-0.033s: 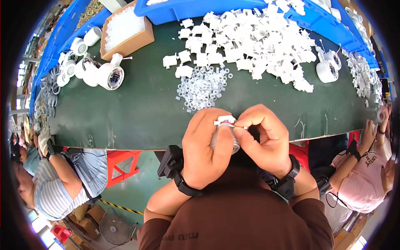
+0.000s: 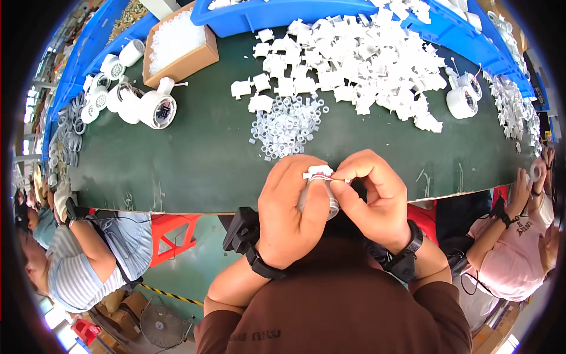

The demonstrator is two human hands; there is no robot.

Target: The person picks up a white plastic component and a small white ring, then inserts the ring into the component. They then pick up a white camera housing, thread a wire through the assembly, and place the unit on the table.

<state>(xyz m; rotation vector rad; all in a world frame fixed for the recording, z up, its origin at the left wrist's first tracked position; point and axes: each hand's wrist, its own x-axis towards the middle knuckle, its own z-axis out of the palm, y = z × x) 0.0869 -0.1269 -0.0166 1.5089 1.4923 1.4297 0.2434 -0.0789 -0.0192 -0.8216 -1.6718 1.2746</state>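
Observation:
Just over the table's near edge, my left hand point(image 2: 292, 206) is closed around a small white round housing point(image 2: 318, 202). A white cap-like piece point(image 2: 320, 170) shows at its top, between my hands. Red and white wires point(image 2: 322, 177) run across the housing beneath that piece. My right hand point(image 2: 377, 197) pinches the wires' end between thumb and forefinger, right beside the housing. Fingers cover much of the housing, so its inside cannot be seen.
Small translucent rings point(image 2: 286, 127) lie beyond my hands, with a heap of white plastic parts point(image 2: 359, 65) behind. White fan-like units point(image 2: 156, 110) stand at left, near a cardboard box point(image 2: 183, 50). Blue bins point(image 2: 253, 16) line the back. Co-workers sit at both sides.
My hands keep the same hold and have hardly shifted. At the far right, a co-worker's hand and the pale round part in it have moved slightly.

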